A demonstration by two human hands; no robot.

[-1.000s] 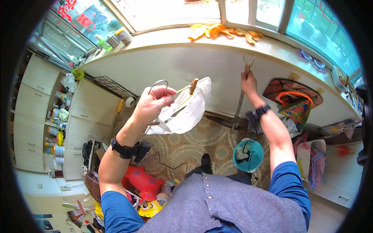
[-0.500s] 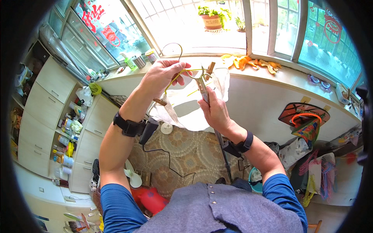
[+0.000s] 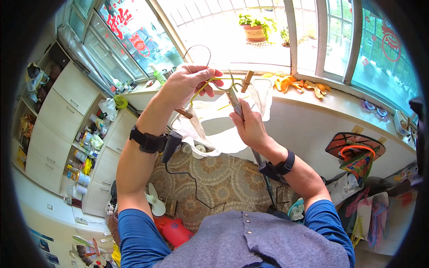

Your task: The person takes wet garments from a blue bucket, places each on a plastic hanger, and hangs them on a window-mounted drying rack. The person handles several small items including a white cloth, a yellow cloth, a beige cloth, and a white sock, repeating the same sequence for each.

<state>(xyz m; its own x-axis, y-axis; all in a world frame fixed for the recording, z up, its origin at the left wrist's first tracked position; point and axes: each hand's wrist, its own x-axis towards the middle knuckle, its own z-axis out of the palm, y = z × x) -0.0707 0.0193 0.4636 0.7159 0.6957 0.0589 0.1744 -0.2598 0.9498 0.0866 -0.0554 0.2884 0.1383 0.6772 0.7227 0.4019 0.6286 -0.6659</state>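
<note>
Pinched in my left hand (image 3: 190, 82) is a yellow clothes hanger (image 3: 196, 94) with a thin dark hook curving above it. A white cloth (image 3: 223, 138) hangs from the hanger, and wooden clothespins (image 3: 247, 81) sit at its two sides. My right hand (image 3: 251, 127) is closed around the upper end of a long pole (image 3: 234, 103), whose forked metal tip is right beside the hanger. Whether the fork touches the hanger I cannot tell. Below my right hand the pole reaches down toward the floor. Both wrists wear black straps.
Ahead runs a windowsill (image 3: 304, 100) with orange peels (image 3: 292, 84) and goggles (image 3: 374, 109). A small basketball hoop (image 3: 357, 149) is on the wall at right. Cabinets (image 3: 58, 123) line the left. A white fan (image 3: 155, 201) and a red bag (image 3: 176, 231) lie low by me.
The whole view has shifted a little, so the window and shelves sit further right. Both hands keep their grips, and the pole's fork leans slightly differently beside the hanger.
</note>
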